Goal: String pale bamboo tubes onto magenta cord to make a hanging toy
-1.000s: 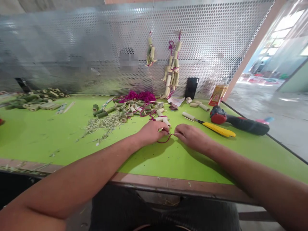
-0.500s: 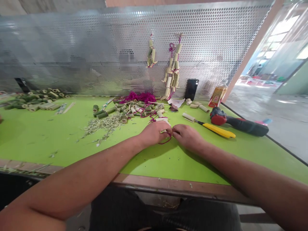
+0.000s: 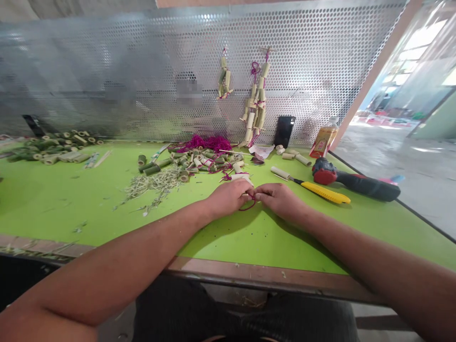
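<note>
My left hand [image 3: 231, 194] is closed in a pinch on a purple string [image 3: 248, 208], which hangs in a loop below the fingers. Close beside it, my right hand [image 3: 280, 197] pinches with thumb and forefinger at the same string. The two sets of fingertips nearly touch, so the exact hold is partly hidden. Just beyond my left hand lies a pale bamboo tube piece [image 3: 242, 177], with purple string near it. A yellow utility knife [image 3: 325, 192] rests to the right of my right hand, by a short bamboo tube [image 3: 280, 173].
A cordless power tool [image 3: 356, 180], a bottle [image 3: 323, 137] and a black phone [image 3: 284, 130] stand or lie at the right. Bamboo pieces [image 3: 183, 164], shavings [image 3: 156, 183] and purple string [image 3: 210, 142] are heaped behind my left hand. Strung bamboo figures [image 3: 259, 99] hang on the perforated metal panel [image 3: 142, 71].
My right hand has shifted slightly right, its fingertips a little apart from my left hand's. The string loop has moved slightly right and changed shape.
</note>
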A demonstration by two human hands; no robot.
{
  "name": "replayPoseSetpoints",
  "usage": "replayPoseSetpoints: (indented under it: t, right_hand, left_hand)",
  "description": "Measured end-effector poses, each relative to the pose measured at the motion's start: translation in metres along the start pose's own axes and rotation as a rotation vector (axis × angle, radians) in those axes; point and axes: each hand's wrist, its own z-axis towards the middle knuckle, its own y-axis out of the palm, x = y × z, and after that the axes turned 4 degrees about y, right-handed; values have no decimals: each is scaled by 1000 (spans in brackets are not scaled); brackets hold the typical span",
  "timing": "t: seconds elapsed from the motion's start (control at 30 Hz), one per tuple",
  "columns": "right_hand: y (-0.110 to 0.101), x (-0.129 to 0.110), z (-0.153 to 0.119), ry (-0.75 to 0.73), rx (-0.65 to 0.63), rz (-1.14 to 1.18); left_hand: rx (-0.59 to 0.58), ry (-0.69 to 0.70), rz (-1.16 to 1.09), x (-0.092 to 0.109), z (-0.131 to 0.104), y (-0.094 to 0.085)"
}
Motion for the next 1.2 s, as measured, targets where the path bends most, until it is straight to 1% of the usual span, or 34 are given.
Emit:
replayPoseSetpoints:
  t: [0.1, 0.2, 0.27, 0.37, 0.47, 0.53, 0.6, 0.7, 0.8, 0.87, 1.0, 1.1, 1.2]
  right_hand:
    - [-1, 0, 0, 25, 96, 82]
    - [-4, 2, -2, 41, 219, 147]
    - [-6, 2, -3, 38, 251, 161]
    - [-8, 0, -6, -7, 242, 165]
    - [-8, -4, -9, -117, 210, 131]
    - [-7, -8, -11, -204, 176, 104]
    - [-5, -10, -13, -252, 143, 80]
    - [-1, -11, -14, -227, 127, 41]
    - [1, -11, -13, -140, 122, 27]
    - [1, -11, -13, -85, 123, 20]
    - [2, -12, -11, -57, 127, -26]
    - [3, -12, -10, -70, 115, -49]
    - [3, -10, -10, -53, 98, -30]
  left_hand:
    - [1, -25, 0, 3, 0, -1]
    - [-4, 22, -71, 3, 0, 0]
    - [11, 25, -118, 3, 0, 0]
    - [66, -16, -188, 4, -1, 0]
    - [89, -70, -302, 8, 0, -1]
    - [81, -156, -452, 10, 2, -1]
    - [72, -255, -615, 13, 3, -1]
    - [94, -358, -785, 15, 5, 1]
    - [130, -418, -923, 17, 5, 2]
    - [128, -436, -985, 19, 4, 1]
    - [118, -429, -998, 20, 3, 0]
    - [120, -435, -959, 17, 4, 0]
    - [108, -401, -909, 13, 4, -1]
